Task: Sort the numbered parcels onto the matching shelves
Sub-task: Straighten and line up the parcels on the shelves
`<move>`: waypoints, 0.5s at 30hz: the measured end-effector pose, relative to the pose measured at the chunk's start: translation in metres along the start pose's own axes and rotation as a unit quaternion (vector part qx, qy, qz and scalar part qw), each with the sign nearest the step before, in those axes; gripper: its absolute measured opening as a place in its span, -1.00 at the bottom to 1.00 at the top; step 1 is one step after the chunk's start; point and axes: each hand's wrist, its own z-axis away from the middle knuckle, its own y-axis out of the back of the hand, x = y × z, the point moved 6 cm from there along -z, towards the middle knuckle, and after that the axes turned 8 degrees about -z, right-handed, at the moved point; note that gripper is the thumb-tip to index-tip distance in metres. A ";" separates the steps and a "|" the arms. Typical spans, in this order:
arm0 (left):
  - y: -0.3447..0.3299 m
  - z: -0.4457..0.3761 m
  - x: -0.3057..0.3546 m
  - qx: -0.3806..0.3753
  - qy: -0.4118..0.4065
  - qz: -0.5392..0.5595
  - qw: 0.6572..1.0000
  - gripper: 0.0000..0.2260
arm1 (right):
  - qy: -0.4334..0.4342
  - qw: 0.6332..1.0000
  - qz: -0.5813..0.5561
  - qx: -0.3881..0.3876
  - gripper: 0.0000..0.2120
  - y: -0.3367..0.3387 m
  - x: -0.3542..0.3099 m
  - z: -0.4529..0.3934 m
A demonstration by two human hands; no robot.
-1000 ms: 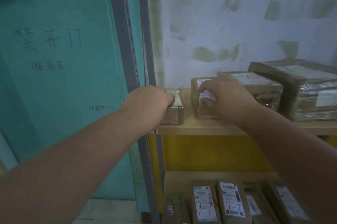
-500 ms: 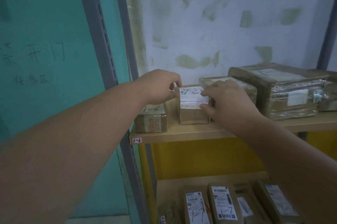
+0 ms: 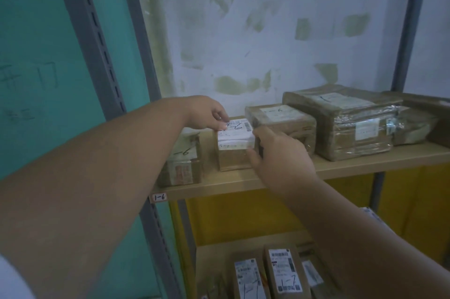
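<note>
Wooden shelf (image 3: pixel 341 169) tagged 1-6, flat and matte. Big film-wrapped parcel (image 3: pixel 345 123) at right, glossy, likely slippery. Small cardboard box (image 3: pixel 235 150) stands near the shelf's left end, white paper label on top; probably light and stiff, best held by opposite side faces. Left hand (image 3: pixel 207 113) fingers pinch its top back edge; right hand (image 3: pixel 277 152) fingers curl against its right side.

- One head-worn view, close in, faces forward and slightly down at the shelf (image 3: pixel 341 167) crossing mid-frame.
- Both forearms enter from the lower corners.
</note>
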 end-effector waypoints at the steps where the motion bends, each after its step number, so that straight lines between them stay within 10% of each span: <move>1: 0.000 0.002 0.001 -0.008 -0.003 0.019 1.000 -0.77 | -0.005 1.000 -0.011 -0.003 -0.63 -0.002 -0.001 0.001; 15: 0.006 0.026 -0.014 -0.039 0.018 0.048 0.998 -0.83 | 0.016 0.997 -0.077 -0.026 -0.67 -0.009 -0.015 0.001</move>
